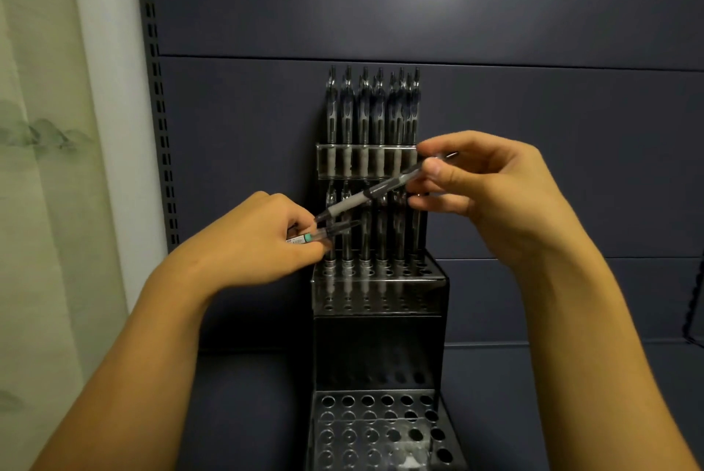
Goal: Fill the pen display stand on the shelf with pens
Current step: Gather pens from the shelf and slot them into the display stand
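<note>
A black tiered pen display stand point(379, 352) with rows of round holes stands on the dark shelf. Several pens point(371, 112) fill its top tier, and several more stand in the middle tier's back row. The lowest tier's holes hold nothing. My right hand point(487, 184) pinches a grey-gripped pen point(365, 198) near its clip end, slanted down to the left in front of the stand. My left hand point(263, 242) holds another pen point(327, 233) with a teal band, its tip pointing right beside the middle tier.
The dark shelf back panel point(533, 127) rises behind the stand, with a slotted upright point(162, 127) at its left edge. A pale curtain point(49, 165) hangs further left. The shelf floor point(247, 413) lies to both sides of the stand.
</note>
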`<action>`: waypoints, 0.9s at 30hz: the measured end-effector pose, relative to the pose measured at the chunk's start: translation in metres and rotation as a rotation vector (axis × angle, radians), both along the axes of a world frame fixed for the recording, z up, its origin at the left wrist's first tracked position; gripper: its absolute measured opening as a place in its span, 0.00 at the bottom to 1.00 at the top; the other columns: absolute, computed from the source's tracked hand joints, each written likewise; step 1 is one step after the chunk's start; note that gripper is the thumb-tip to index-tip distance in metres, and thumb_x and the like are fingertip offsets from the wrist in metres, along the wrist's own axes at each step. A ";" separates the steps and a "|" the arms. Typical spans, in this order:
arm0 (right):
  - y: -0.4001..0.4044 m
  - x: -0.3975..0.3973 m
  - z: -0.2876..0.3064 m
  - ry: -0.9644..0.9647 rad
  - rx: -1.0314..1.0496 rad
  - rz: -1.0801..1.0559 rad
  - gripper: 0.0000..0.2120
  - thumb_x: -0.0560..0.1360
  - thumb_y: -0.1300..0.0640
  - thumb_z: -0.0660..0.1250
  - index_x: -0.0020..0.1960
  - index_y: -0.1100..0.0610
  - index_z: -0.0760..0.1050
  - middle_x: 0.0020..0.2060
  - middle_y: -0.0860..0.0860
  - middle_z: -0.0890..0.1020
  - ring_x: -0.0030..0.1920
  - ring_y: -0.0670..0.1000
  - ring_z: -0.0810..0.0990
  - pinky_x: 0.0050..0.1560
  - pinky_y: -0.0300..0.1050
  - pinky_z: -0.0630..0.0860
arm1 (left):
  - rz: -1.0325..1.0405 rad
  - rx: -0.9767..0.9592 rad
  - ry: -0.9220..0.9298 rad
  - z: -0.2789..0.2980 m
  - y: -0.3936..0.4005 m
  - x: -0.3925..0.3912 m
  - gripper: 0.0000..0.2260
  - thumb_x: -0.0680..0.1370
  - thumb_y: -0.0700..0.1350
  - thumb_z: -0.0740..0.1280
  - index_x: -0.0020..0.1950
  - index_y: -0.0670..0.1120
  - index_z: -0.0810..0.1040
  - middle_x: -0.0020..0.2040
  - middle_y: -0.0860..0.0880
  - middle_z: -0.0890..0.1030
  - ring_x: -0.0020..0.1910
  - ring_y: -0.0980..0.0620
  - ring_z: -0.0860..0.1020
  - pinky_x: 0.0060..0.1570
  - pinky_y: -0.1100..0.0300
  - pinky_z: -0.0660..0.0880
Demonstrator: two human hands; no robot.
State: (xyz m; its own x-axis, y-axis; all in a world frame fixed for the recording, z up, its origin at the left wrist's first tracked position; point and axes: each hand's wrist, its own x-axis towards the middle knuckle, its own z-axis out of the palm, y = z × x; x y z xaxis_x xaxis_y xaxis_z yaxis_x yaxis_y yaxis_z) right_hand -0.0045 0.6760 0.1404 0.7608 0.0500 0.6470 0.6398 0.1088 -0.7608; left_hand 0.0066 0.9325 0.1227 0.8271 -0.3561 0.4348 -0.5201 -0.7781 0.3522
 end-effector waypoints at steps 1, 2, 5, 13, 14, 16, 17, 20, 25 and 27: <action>-0.001 0.000 0.001 0.017 0.037 0.010 0.09 0.73 0.68 0.72 0.53 0.64 0.82 0.40 0.61 0.84 0.42 0.58 0.86 0.45 0.51 0.84 | 0.005 0.010 -0.001 0.000 0.000 0.001 0.13 0.77 0.50 0.71 0.33 0.48 0.80 0.28 0.45 0.75 0.25 0.56 0.67 0.28 0.58 0.64; -0.003 0.001 0.002 0.033 0.077 0.023 0.11 0.72 0.68 0.72 0.54 0.64 0.82 0.39 0.60 0.84 0.42 0.58 0.86 0.46 0.51 0.84 | 0.008 0.016 0.001 0.000 0.000 0.001 0.14 0.77 0.50 0.71 0.33 0.47 0.79 0.27 0.47 0.74 0.25 0.56 0.67 0.29 0.58 0.64; -0.006 0.001 0.004 0.064 0.201 0.057 0.17 0.67 0.67 0.73 0.55 0.65 0.80 0.40 0.59 0.86 0.43 0.58 0.87 0.47 0.51 0.84 | 0.016 0.020 0.004 -0.001 0.000 0.002 0.14 0.77 0.50 0.71 0.32 0.47 0.79 0.26 0.50 0.73 0.25 0.57 0.67 0.28 0.59 0.64; -0.014 0.004 0.004 0.042 0.175 -0.138 0.08 0.74 0.71 0.71 0.51 0.63 0.82 0.43 0.58 0.86 0.43 0.56 0.87 0.45 0.46 0.84 | 0.011 0.022 0.001 -0.001 0.001 0.003 0.16 0.77 0.50 0.71 0.30 0.48 0.77 0.25 0.51 0.72 0.25 0.56 0.66 0.29 0.57 0.65; -0.014 0.005 0.003 0.032 0.142 -0.186 0.08 0.74 0.71 0.71 0.51 0.63 0.82 0.42 0.58 0.86 0.42 0.55 0.87 0.44 0.45 0.83 | 0.011 0.022 0.004 -0.001 0.001 0.003 0.16 0.77 0.50 0.71 0.30 0.49 0.77 0.25 0.51 0.72 0.25 0.55 0.66 0.29 0.56 0.65; -0.013 0.010 0.000 0.023 0.077 -0.265 0.09 0.74 0.71 0.72 0.53 0.64 0.82 0.43 0.58 0.85 0.41 0.55 0.87 0.44 0.44 0.84 | 0.009 0.022 0.009 -0.001 0.002 0.004 0.16 0.77 0.51 0.71 0.30 0.50 0.77 0.25 0.51 0.72 0.25 0.55 0.67 0.30 0.55 0.65; -0.012 0.012 -0.001 0.023 0.051 -0.293 0.10 0.74 0.70 0.72 0.54 0.64 0.82 0.43 0.58 0.85 0.42 0.55 0.86 0.44 0.44 0.84 | 0.008 0.022 0.010 -0.001 0.002 0.004 0.16 0.77 0.51 0.71 0.30 0.50 0.77 0.25 0.51 0.72 0.25 0.55 0.67 0.30 0.55 0.65; -0.011 0.017 -0.003 0.021 -0.015 -0.340 0.09 0.74 0.69 0.73 0.54 0.63 0.82 0.44 0.60 0.84 0.42 0.55 0.86 0.43 0.43 0.84 | 0.006 0.027 0.002 -0.002 0.003 0.004 0.16 0.77 0.51 0.71 0.31 0.49 0.78 0.26 0.50 0.73 0.25 0.56 0.67 0.30 0.57 0.65; -0.008 0.021 -0.005 0.045 -0.081 -0.378 0.09 0.74 0.68 0.74 0.51 0.56 0.82 0.42 0.55 0.84 0.41 0.52 0.86 0.42 0.41 0.83 | 0.003 0.028 0.004 -0.001 0.001 0.002 0.15 0.77 0.51 0.71 0.31 0.48 0.78 0.26 0.50 0.73 0.25 0.56 0.67 0.29 0.58 0.65; -0.007 0.023 -0.007 0.057 -0.112 -0.406 0.09 0.75 0.66 0.74 0.50 0.54 0.82 0.42 0.54 0.85 0.42 0.51 0.87 0.44 0.43 0.84 | 0.002 0.032 0.003 -0.001 0.001 0.002 0.15 0.77 0.51 0.70 0.32 0.47 0.79 0.27 0.49 0.73 0.25 0.56 0.67 0.29 0.58 0.65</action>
